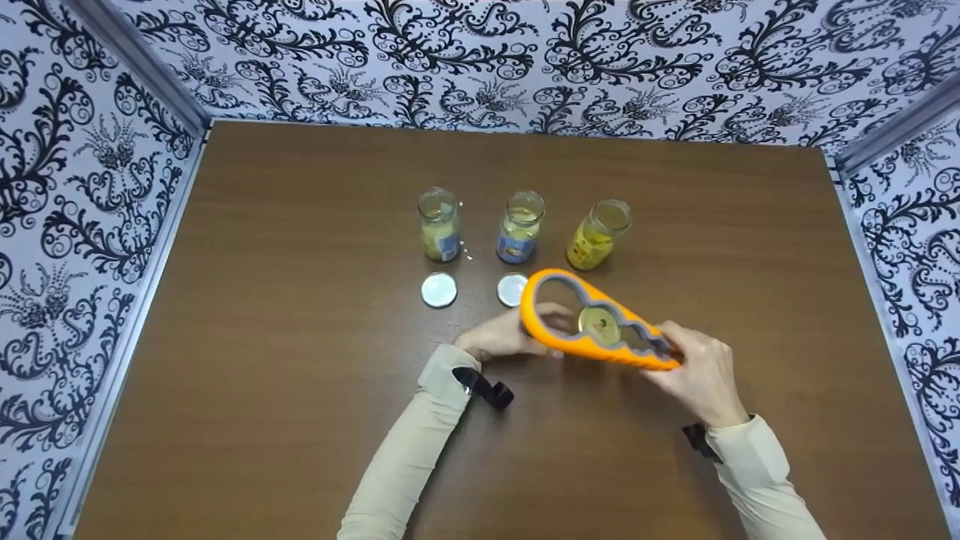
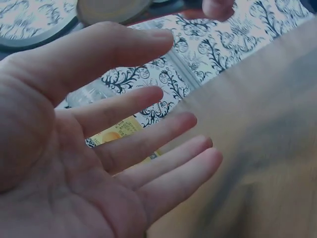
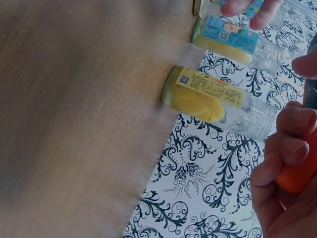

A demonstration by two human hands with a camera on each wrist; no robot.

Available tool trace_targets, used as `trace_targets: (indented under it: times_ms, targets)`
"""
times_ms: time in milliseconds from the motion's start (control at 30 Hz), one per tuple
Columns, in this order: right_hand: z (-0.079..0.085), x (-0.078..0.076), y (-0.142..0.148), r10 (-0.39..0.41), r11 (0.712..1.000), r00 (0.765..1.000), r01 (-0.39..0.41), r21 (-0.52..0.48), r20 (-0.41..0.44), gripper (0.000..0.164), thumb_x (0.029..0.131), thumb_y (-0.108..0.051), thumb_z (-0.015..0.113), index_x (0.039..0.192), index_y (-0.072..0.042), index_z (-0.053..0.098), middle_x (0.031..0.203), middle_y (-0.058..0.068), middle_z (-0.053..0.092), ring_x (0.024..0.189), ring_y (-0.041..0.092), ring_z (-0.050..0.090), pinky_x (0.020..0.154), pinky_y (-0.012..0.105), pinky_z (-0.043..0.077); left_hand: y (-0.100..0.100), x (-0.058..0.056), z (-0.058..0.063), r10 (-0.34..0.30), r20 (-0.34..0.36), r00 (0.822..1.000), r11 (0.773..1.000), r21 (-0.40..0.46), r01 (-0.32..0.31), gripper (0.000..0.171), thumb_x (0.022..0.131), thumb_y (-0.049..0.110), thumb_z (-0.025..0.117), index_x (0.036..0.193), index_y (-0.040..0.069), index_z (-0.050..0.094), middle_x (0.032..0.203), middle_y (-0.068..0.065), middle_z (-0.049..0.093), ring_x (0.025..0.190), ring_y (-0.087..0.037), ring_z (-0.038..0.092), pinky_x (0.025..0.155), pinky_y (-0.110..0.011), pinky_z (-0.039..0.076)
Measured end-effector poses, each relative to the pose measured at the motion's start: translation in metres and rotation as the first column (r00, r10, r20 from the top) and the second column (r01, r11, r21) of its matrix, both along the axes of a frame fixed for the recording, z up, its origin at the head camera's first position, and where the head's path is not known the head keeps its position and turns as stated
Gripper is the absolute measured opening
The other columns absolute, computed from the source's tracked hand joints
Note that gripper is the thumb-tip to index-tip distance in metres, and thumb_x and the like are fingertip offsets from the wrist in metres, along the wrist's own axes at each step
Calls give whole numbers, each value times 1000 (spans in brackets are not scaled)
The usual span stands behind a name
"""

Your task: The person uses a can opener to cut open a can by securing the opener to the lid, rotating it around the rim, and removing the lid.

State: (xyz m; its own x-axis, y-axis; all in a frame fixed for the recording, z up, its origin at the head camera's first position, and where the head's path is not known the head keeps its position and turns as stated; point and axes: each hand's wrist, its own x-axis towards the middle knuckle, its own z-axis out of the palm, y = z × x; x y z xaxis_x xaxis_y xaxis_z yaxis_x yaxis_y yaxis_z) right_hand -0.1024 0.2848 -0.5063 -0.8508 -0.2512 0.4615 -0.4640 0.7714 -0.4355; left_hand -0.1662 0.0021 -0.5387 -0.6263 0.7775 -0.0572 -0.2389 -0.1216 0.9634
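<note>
My right hand (image 1: pixel 699 369) grips the handle end of an orange jar opener (image 1: pixel 585 347) with a grey scalloped inner edge. A gold jar lid (image 1: pixel 598 325) sits within the opener's middle, its inside facing up. My left hand (image 1: pixel 501 334) lies partly behind the opener's wide end in the head view. In the left wrist view its fingers (image 2: pixel 143 141) are spread and nearly straight, the palm holding nothing, with the lid (image 2: pixel 114 7) and opener above the thumb. Behind the hands stands an uncapped jar with a yellow label (image 1: pixel 590 244), holding yellow fruit pieces.
Two more uncapped jars with blue labels, one at the left (image 1: pixel 439 226) and one in the middle (image 1: pixel 519 231), share its row. Before them lie two white lids, a left one (image 1: pixel 439 290) and a right one (image 1: pixel 511 289). Patterned walls (image 1: pixel 480 67) border the brown table (image 1: pixel 300 360).
</note>
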Motion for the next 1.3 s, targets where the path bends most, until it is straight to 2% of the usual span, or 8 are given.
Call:
trace_targets:
  times_ms: [167,267,367,667,833,1067,1133,1300]
  targets:
    - [-6,0,-4,40,999,999,-40,29,-10,35,58,-17,88,84,-11,65,66,-2,58,55,13,48,47,35,40,-7,5,-10,-12,118,993,994,114,-2,58,89,-9,56,140,-16,29,140,-27,42,117,-26,55,103,-40,39]
    - [-8,0,-7,57,997,998,-56,48,-26,35,57,-16,88,83,-11,65,65,-2,57,55,14,48,46,35,40,-5,6,-14,-17,135,991,986,167,-5,64,90,5,64,139,-16,30,136,-21,47,114,-21,54,103,-38,38]
    - [-10,-1,-10,70,996,997,-68,64,-30,34,57,-15,87,84,-11,66,66,-2,58,55,15,48,47,34,40,-1,8,-13,-35,229,973,968,249,-24,74,84,18,76,137,-15,35,126,-12,56,112,-20,55,98,-33,42]
    - [-12,-6,-17,62,996,998,-61,61,-22,35,59,-18,87,86,-9,66,70,2,63,56,20,53,48,37,42,3,13,-13,-112,372,922,897,437,-68,24,85,1,58,107,10,62,102,-4,63,92,-13,58,84,-23,46]
    - [-11,-7,-20,62,997,998,-61,45,-29,32,60,-18,84,85,-10,65,69,1,61,57,19,52,48,37,41,5,15,-16,-75,455,887,889,434,-147,22,77,13,77,95,15,64,91,1,64,84,-9,57,77,-21,46]
    - [-10,-8,-21,68,997,997,-66,48,-30,33,60,-18,84,87,-9,67,73,4,65,59,22,56,50,39,43,6,18,-17,33,582,812,914,312,-261,43,59,31,91,91,20,65,87,3,67,81,-10,60,77,-23,47]
    - [-11,-8,-21,73,996,997,-71,49,-30,34,60,-17,85,88,-9,67,74,5,65,60,23,56,50,40,44,6,18,-18,25,566,824,917,316,-244,41,62,33,90,91,20,65,87,2,67,81,-10,60,76,-23,47]
    - [-11,-9,-21,97,994,995,-96,44,-25,37,60,-17,87,90,-8,67,75,4,63,62,21,54,53,39,44,9,15,-22,-19,421,907,912,379,-157,50,72,37,83,108,12,60,100,-2,66,91,-14,58,84,-25,44]
